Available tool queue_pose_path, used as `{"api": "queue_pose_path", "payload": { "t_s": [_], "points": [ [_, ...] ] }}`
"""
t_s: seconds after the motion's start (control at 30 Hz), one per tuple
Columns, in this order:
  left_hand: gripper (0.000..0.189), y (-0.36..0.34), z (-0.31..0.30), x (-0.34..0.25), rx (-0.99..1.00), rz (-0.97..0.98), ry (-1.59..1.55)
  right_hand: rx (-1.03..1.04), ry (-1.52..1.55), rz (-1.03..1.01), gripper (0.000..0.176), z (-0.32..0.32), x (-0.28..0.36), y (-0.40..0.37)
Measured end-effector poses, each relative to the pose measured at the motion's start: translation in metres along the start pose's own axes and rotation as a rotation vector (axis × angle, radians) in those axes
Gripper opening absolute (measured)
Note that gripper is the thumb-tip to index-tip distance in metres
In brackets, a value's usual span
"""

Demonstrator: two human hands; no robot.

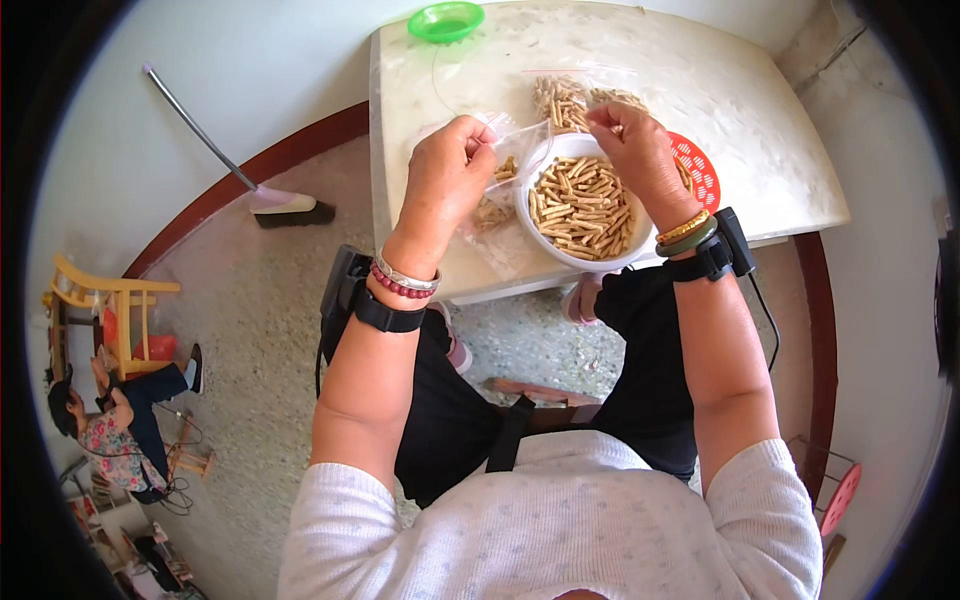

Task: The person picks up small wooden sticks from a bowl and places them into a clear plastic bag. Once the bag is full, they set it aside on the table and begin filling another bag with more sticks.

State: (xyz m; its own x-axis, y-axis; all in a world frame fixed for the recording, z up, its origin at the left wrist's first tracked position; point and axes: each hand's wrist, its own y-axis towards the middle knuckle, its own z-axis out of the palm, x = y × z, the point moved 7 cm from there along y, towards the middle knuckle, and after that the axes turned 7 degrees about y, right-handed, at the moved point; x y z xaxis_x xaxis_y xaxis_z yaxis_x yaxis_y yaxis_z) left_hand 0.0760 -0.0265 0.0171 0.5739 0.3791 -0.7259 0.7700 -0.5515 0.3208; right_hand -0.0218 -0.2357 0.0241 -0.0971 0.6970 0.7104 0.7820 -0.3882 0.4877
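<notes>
My left hand (450,170) is closed in a pinch on the edge of a clear plastic zip bag (525,145), left of a white bowl (527,215). Short tan stick-like pieces (582,205) fill much of this bowl. Above its right rim is my right hand (640,155), thumb and fingers pressed together; what lies between them is too small to make out. Behind the bowl lie clear bags holding similar pieces (560,100). More pieces in clear plastic (492,212) lie below my left hand. A red slotted basket (700,170) is partly hidden behind my right hand.
The pale table (740,90) stands against the wall, with a green bowl (446,22) at its far left corner. A broom (285,205) leans at left. Further left, another person (125,430) sits near a wooden chair (125,300).
</notes>
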Motion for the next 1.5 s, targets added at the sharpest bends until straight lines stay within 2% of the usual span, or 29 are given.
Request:
{"api": "queue_pose_path", "payload": {
  "t_s": [0.07,0.1,0.17,0.3,0.57,0.9,1.0,1.07,1.17,1.27,1.4,1.5],
  "points": [
    [0.01,-0.002,0.003,-0.002,0.023,-0.003,-0.044,0.167,-0.185,0.1,0.015,0.003,-0.016,-0.004],
    [0.011,-0.003,0.006,-0.004,0.041,0.006,-0.067,0.171,-0.187,0.1,0.015,0.003,-0.023,-0.006],
    [0.012,-0.004,0.009,-0.008,0.054,0.01,-0.092,0.325,-0.234,0.076,0.015,0.02,-0.036,-0.013],
    [0.014,-0.005,0.012,-0.011,0.085,0.014,-0.091,0.371,-0.287,-0.035,0.013,0.039,-0.038,-0.025],
    [0.017,-0.006,0.016,-0.011,0.135,0.047,-0.036,0.647,-0.526,-0.081,0.031,0.072,-0.041,-0.04],
    [0.017,-0.006,0.019,-0.01,0.146,0.057,-0.03,0.603,-0.585,-0.123,0.026,0.078,-0.042,-0.041],
    [0.017,-0.005,0.017,-0.01,0.14,0.057,-0.011,0.574,-0.53,-0.052,0.021,0.075,-0.049,-0.037],
    [0.017,-0.006,0.016,-0.01,0.135,0.051,-0.005,0.413,-0.178,-0.085,0.021,0.06,-0.045,-0.028],
    [0.017,-0.005,0.015,-0.01,0.135,0.043,-0.014,0.443,-0.032,0.007,0.022,0.055,-0.053,-0.024],
    [0.017,-0.005,0.016,-0.011,0.127,0.058,-0.02,0.556,-0.093,0.024,0.018,0.057,-0.055,-0.03],
    [0.017,-0.005,0.016,-0.012,0.137,0.044,-0.029,0.513,-0.043,0.009,0.021,0.055,-0.049,-0.031],
    [0.017,-0.005,0.017,-0.011,0.144,0.035,-0.033,0.533,-0.004,0.084,0.021,0.054,-0.051,-0.03]
  ]
}}
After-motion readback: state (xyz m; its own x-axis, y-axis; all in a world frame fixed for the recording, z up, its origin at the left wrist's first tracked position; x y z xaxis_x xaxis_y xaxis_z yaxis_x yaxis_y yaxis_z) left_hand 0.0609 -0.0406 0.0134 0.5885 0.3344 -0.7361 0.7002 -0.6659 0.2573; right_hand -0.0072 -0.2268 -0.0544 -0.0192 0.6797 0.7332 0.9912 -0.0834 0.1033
